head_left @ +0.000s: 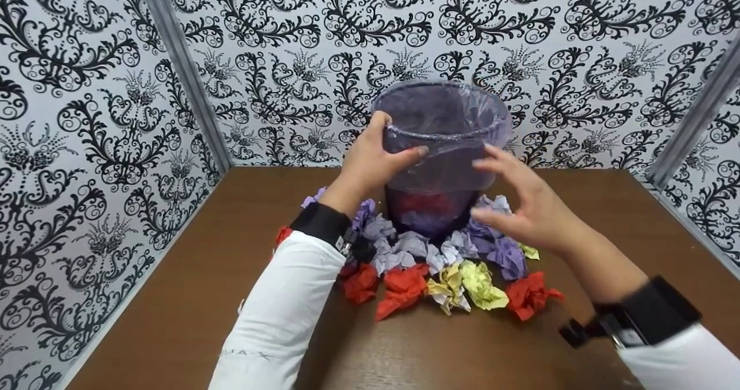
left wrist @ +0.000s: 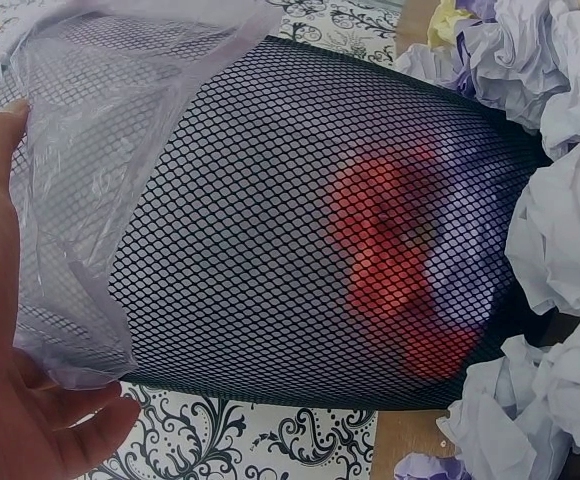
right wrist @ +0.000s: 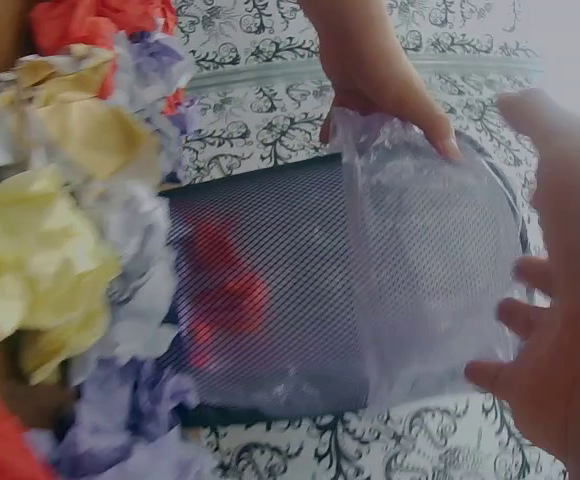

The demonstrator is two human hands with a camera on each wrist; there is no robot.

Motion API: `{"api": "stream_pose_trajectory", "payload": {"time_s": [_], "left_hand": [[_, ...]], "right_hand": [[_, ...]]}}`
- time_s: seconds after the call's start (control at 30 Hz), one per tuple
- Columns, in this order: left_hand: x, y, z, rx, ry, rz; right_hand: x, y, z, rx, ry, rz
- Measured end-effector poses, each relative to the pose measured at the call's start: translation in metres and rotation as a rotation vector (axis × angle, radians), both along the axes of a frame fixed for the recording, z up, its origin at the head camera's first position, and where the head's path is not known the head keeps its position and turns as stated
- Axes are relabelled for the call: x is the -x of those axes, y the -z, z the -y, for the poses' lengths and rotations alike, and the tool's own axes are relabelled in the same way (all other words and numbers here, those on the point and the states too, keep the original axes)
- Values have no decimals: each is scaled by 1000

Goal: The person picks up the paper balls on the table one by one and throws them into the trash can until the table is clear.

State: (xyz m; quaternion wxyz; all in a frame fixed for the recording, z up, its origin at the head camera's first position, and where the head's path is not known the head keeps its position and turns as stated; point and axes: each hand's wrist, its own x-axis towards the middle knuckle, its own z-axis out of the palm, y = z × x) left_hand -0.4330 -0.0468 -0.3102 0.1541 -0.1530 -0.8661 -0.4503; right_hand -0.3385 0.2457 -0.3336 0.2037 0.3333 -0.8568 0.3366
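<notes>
A dark mesh wastebasket (head_left: 428, 208) stands upright near the back of the table. Its translucent plastic liner (head_left: 451, 167) is folded over the rim and hangs down the outside. On the basket's left side my left hand (head_left: 370, 159) holds the overhanging liner, with the thumb across the front and the fingers curled at the side. My right hand (head_left: 529, 202) is at the basket's right, fingers spread, beside the liner with nothing in its grasp. Through the mesh, red crumpled paper (left wrist: 390, 250) and pale purple paper (left wrist: 465, 240) show in the lower part.
Crumpled paper balls surround the basket's base: grey-white ones (head_left: 413, 244), purple ones (head_left: 507, 257), red ones (head_left: 403, 289), a yellow one (head_left: 483, 286) and a tan one (head_left: 448, 290). The brown table (head_left: 191, 268) meets patterned wall panels (head_left: 277, 89) behind and at both sides.
</notes>
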Motion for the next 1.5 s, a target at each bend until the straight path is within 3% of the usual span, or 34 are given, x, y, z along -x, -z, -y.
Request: {"api": "stream_pose_trajectory", "payload": {"time_s": [0.23,0.43,0.63,0.93,1.2,1.5], "left_hand": [[1,1,-2,10,0,12],[1,0,0,3,5,20],[2,-2,4,-15,2,31],[2,0,2,12,-25,30],[4,4,-1,-4,10,-11],[3,3,1,-22,11,-2]], "right_hand": [[-22,37,-28,-130,38,37],[-35,61,-40,-210,64,-4],[-38,62,-44,-319,28,87],[-42,63,-58,-416,-6,360],[-40,76,-66,-420,-5,448],[-35,80,-65,-405,-46,485]]}}
